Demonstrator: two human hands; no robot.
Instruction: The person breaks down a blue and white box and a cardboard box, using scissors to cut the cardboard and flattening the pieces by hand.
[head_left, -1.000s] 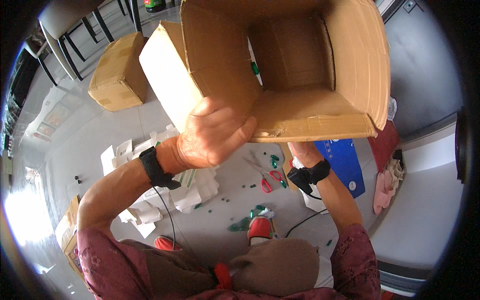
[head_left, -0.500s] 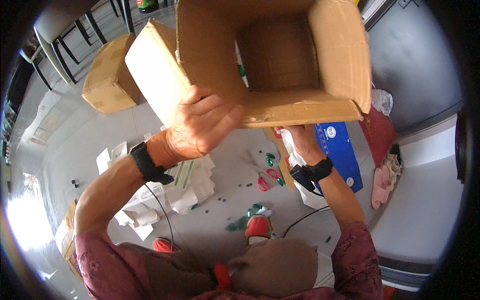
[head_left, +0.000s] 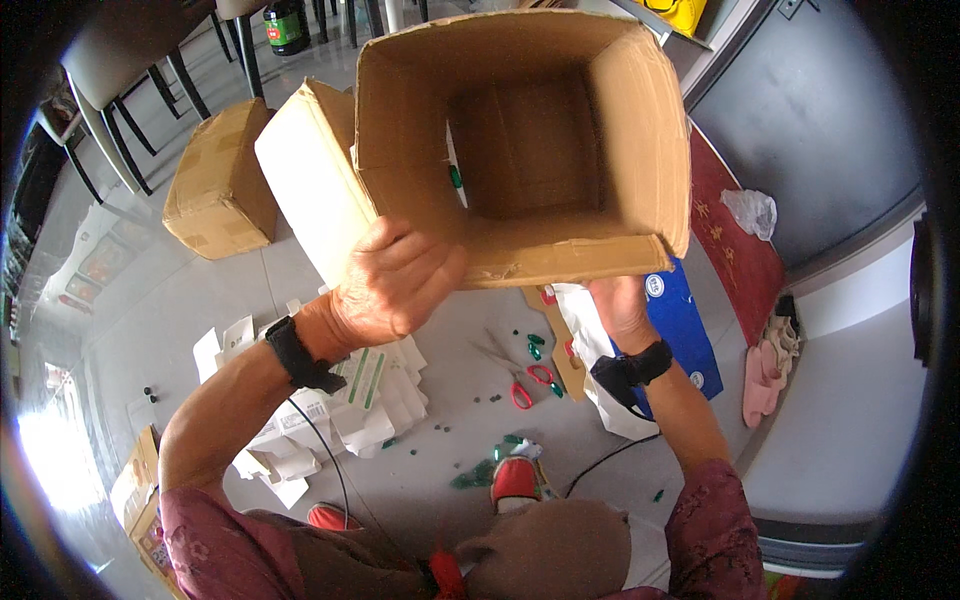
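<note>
Held up in front of me is an open brown cardboard box (head_left: 525,150), its mouth turned toward me and its inside bare. Through a slit at its inner left corner a bit of white and green shows. My left hand (head_left: 395,280) is closed over the near left edge, where a side flap (head_left: 310,170) spreads outward. Under the near right edge, my right hand (head_left: 620,305) grips the box from below; its fingertips are hidden behind the cardboard. Beneath, red-handled scissors (head_left: 522,390) lie on the floor beside small green pieces (head_left: 536,347).
Flattened white cartons (head_left: 375,390) lie below my left forearm. A blue panel (head_left: 685,345) and white sheet lie by my right arm. A closed cardboard box (head_left: 220,180) stands far left near chairs. Right are a red mat (head_left: 735,235), a plastic bag (head_left: 750,212) and pink slippers (head_left: 763,385).
The box has shifted a little left and lower in view, showing its far rim. Both hands keep their places on it; my right hand has come slightly right relative to the box.
</note>
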